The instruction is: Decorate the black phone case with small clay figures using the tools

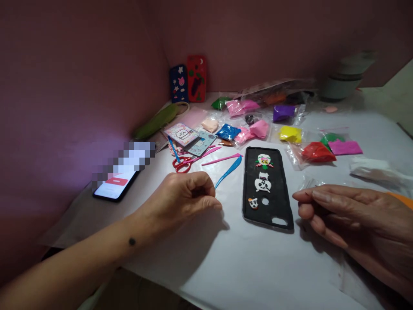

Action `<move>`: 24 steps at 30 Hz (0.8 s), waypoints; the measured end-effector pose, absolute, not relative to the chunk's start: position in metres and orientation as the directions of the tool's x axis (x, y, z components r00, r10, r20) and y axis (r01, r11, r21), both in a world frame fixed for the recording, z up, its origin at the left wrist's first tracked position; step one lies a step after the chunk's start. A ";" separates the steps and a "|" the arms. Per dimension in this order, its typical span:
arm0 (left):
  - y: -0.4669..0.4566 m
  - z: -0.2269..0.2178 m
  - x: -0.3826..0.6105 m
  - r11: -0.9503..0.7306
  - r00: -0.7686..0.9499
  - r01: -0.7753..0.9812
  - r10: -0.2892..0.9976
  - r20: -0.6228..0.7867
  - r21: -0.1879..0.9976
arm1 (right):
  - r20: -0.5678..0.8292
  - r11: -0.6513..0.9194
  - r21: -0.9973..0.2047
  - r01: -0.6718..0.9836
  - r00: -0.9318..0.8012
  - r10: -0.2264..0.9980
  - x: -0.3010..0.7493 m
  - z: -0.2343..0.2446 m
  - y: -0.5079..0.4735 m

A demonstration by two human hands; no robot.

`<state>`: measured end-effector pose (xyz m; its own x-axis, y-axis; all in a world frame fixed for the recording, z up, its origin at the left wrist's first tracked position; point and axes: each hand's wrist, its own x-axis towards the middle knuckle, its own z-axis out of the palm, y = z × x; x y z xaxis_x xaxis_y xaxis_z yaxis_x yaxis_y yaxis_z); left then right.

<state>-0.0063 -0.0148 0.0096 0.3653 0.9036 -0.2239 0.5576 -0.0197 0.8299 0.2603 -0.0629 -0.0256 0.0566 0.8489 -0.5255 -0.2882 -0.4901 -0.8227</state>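
Observation:
Left of the phone case, my left hand (193, 193) hovers over the white table with thumb and fingertips pinched together; anything between them is hidden. My right hand (342, 211) is at the case's right side, its thumb and fingertips drawn together, and a tiny dark speck may be between them. The black phone case (277, 202) lies between my hands, bearing several small clay figures: a white one with green and pink (264, 161), a white skull-like one (262, 185) and a small dog-like face (253, 203). A blue modelling tool (229, 169) lies partly behind my left fingers.
Red scissors (182, 164), a pink tool (222, 159) and small cards (182, 134) lie behind my left hand. Bagged coloured clay, including yellow (290, 134) and red (318, 152), spreads behind the case. A lit phone (121, 172) leans at left. Decorated cases (196, 79) stand against the wall.

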 end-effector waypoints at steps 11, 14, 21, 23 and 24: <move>-0.006 0.009 -0.010 -0.478 0.574 0.660 0.819 0.022 0.579 | -0.565 -0.511 -0.807 -0.296 0.135 0.814 0.255 -0.022 -0.060; -0.004 0.007 -0.012 -0.549 0.644 0.645 0.765 0.009 0.532 | -0.576 -0.521 -0.801 -0.294 0.142 0.805 0.254 -0.021 -0.059; -0.002 -0.004 -0.013 -0.592 0.690 0.595 0.723 0.033 0.544 | -0.592 -0.541 -0.786 -0.299 0.115 0.797 0.253 -0.020 -0.059; -0.001 -0.007 -0.013 -0.576 0.670 0.590 0.741 0.056 0.565 | -0.596 -0.544 -0.782 -0.304 0.111 0.795 0.254 -0.020 -0.058; -0.001 -0.008 -0.013 -0.571 0.662 0.585 0.747 0.067 0.576 | -0.594 -0.542 -0.784 -0.303 0.108 0.797 0.254 -0.021 -0.058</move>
